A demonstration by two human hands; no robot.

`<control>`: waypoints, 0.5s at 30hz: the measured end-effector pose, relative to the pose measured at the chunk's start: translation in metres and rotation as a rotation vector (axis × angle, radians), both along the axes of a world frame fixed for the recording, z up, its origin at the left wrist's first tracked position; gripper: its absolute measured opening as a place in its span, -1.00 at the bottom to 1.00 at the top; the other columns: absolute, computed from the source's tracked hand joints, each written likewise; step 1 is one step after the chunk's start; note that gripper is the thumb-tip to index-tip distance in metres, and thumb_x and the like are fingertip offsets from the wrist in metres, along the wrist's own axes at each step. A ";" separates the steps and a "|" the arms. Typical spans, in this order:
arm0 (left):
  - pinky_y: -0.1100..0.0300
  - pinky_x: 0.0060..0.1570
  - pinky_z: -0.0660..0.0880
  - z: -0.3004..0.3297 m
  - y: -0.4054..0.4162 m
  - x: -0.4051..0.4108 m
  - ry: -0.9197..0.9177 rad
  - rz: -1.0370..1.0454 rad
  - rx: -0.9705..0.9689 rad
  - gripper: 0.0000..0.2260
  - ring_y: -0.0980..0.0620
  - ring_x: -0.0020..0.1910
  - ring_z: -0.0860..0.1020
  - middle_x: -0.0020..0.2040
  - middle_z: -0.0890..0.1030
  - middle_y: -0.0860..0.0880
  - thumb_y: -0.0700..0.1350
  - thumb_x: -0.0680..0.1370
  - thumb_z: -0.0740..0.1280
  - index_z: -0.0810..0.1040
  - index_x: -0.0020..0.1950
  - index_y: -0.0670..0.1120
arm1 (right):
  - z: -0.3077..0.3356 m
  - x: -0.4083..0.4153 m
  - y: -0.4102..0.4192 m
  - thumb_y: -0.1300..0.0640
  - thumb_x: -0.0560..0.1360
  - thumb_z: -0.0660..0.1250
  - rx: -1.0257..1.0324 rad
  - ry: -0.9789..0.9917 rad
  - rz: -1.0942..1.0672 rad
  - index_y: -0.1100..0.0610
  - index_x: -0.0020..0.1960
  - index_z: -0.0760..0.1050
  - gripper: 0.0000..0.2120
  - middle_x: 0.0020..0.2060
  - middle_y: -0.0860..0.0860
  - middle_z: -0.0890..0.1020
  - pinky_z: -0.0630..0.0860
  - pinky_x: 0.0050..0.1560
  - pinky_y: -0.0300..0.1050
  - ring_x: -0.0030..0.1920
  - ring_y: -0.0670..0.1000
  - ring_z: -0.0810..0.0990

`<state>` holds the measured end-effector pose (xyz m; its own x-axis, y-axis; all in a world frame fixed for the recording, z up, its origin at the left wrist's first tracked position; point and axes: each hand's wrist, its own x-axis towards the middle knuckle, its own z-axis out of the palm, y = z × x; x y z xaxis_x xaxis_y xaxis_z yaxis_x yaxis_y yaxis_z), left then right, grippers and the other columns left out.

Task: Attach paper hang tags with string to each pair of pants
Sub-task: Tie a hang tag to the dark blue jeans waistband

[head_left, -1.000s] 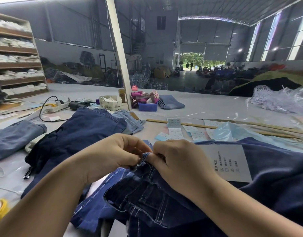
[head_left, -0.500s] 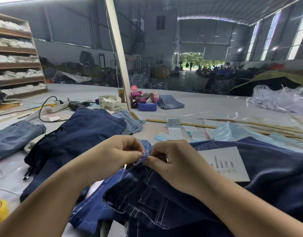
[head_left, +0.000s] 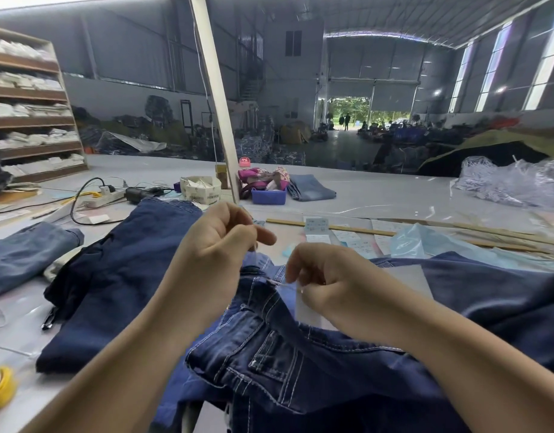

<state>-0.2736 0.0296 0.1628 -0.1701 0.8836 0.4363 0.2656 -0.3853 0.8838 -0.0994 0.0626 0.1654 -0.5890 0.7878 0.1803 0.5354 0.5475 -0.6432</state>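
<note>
We cannot clearly make out the thin string [head_left: 256, 250] between our hands, and our right hand [head_left: 329, 276] covers much of the white paper hang tag [head_left: 410, 278], whose print is unreadable. Our left hand [head_left: 218, 242] is raised with fingertips pinched on the string, while the right pinches the tag's end at the waistband of the dark blue jeans [head_left: 279, 351] with pale stitching, lying nearest us. They rest on a grey table [head_left: 379, 201] strewn with other denim, inside a big warehouse.
</note>
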 end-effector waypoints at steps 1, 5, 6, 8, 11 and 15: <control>0.17 -0.18 0.45 0.000 0.000 0.004 0.035 -0.029 0.017 -0.90 0.08 -0.24 0.51 -0.15 0.71 0.04 -0.04 0.41 0.20 0.43 -0.13 -0.03 | 0.001 0.002 -0.001 0.33 0.51 0.19 -0.017 -0.030 -0.005 -0.03 -0.14 0.49 -0.72 -0.38 -0.10 0.48 0.27 -0.49 -0.31 -0.49 -0.20 0.36; -0.04 -0.15 0.53 0.002 -0.001 0.017 0.083 -0.084 0.052 -0.94 -0.11 -0.25 0.58 -0.26 0.69 -0.03 -0.05 0.46 0.25 0.47 -0.13 -0.01 | 0.005 0.010 -0.002 0.33 0.50 0.21 0.032 -0.136 -0.064 -0.08 -0.16 0.48 -0.70 -0.27 -0.08 0.59 0.41 -0.39 -0.31 -0.27 -0.10 0.58; -0.15 -0.15 0.54 0.002 -0.001 0.018 0.128 -0.089 0.041 -0.97 -0.22 -0.25 0.57 -0.29 0.68 -0.03 -0.06 0.48 0.27 0.50 -0.16 0.03 | 0.005 0.012 -0.002 0.33 0.49 0.23 0.039 -0.161 -0.080 -0.09 -0.14 0.49 -0.70 -0.23 -0.09 0.60 0.46 -0.34 -0.31 -0.19 -0.09 0.61; -0.02 -0.19 0.57 0.000 0.001 0.017 0.263 -0.067 0.028 -0.88 -0.16 -0.30 0.59 -0.32 0.66 0.02 -0.11 0.55 0.32 0.52 -0.18 0.07 | 0.007 0.019 -0.002 0.32 0.48 0.30 0.043 -0.203 -0.115 -0.09 -0.10 0.50 -0.71 -0.19 -0.12 0.61 0.57 -0.20 -0.27 -0.13 -0.09 0.63; 0.27 -0.39 0.47 -0.006 0.002 0.018 0.461 -0.010 -0.019 -0.86 0.19 -0.46 0.50 -0.38 0.62 0.09 -0.11 0.54 0.32 0.52 -0.21 0.07 | 0.009 0.026 -0.001 0.32 0.49 0.29 0.056 -0.218 -0.177 -0.07 -0.17 0.49 -0.72 -0.23 -0.09 0.61 0.64 -0.13 -0.10 -0.20 -0.04 0.63; 0.37 -0.44 0.30 -0.012 0.005 0.022 0.648 0.021 -0.112 -0.88 0.27 -0.44 0.46 -0.40 0.55 0.25 -0.01 0.56 0.31 0.50 -0.18 0.09 | 0.012 0.029 -0.002 0.20 0.50 0.30 0.062 -0.245 -0.188 -0.06 -0.24 0.49 -0.79 -0.31 -0.12 0.57 0.47 -0.37 -0.28 -0.36 -0.14 0.53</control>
<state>-0.2516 0.0343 0.1506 0.0785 0.9289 0.3620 0.7640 -0.2893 0.5767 -0.0699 0.0601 0.1772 -0.4663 0.8787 0.1019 0.7658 0.4587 -0.4508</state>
